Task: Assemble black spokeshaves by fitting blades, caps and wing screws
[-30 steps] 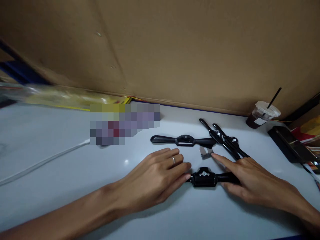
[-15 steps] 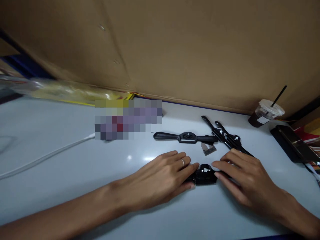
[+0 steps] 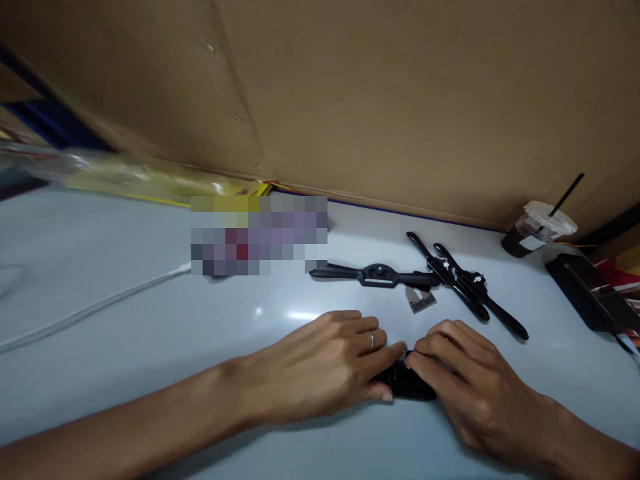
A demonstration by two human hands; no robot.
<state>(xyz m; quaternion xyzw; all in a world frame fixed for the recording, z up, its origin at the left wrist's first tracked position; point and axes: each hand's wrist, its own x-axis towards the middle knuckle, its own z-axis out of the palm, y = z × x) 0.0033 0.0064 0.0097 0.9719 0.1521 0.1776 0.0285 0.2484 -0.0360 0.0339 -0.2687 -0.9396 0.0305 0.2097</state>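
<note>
Black tool (image 3: 411, 385) partly hidden by fingers (image 3: 389, 358); pixelated item (image 3: 280, 235) unclear.

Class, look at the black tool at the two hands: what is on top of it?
The left hand covers one end of the black tool, the right hand the other. Its glossy middle shows; both handles are hidden, and most of its upper edge.

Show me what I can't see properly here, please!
All in the head view:
Handles of the shiny black metal tool: hidden by the bare left hand and bare right hand.
What the right fingertips touch: hidden by the fingers.
Long purplish thing: blurred by big squares.
Any marks on the thin grey metal plate: too small.
Flat red thing: cut off by the right edge.
</note>
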